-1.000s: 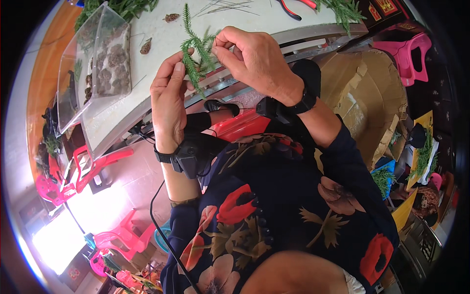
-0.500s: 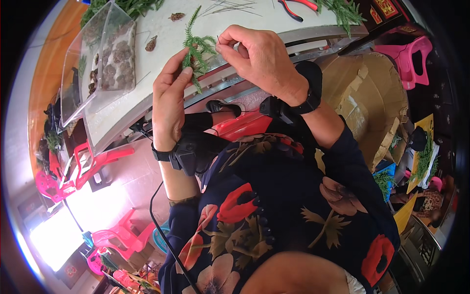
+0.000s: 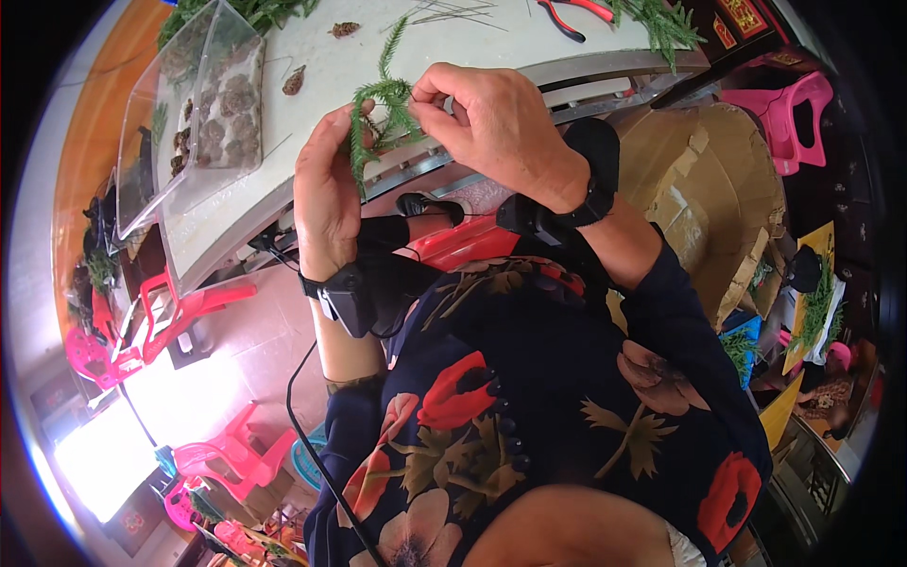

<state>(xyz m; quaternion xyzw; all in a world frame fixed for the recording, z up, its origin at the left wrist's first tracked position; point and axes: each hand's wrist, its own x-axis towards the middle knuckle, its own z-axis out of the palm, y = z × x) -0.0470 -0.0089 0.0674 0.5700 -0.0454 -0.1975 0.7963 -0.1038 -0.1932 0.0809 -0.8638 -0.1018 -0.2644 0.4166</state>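
Over the near edge of the white table (image 3: pixel 312 194), my left hand (image 3: pixel 326 180) is closed on a green artificial pine sprig (image 3: pixel 385 93), its thumb hidden behind the needles. One tip of the sprig points away from me and another hangs down beside my left fingers. My right hand (image 3: pixel 487 123) pinches at the sprig's right side, thumb and forefinger together; what lies between those fingertips is too small to make out. Beyond the hands, two small brown pine cones, a nearer one (image 3: pixel 295 81) and a farther one (image 3: pixel 344 29), lie on the table.
A clear plastic box (image 3: pixel 194 123) with several pine cones stands at the table's left. Thin wires (image 3: pixel 458 13) and red-handled pliers (image 3: pixel 573 17) lie at the far side, near more greenery (image 3: pixel 661 26). A large cardboard box (image 3: pixel 713 189) is at my right, pink chairs (image 3: pixel 231 454) at lower left.
The sprig has turned in my left hand, so its lower tip now hangs farther left. My right hand has come slightly down and left, against the sprig.
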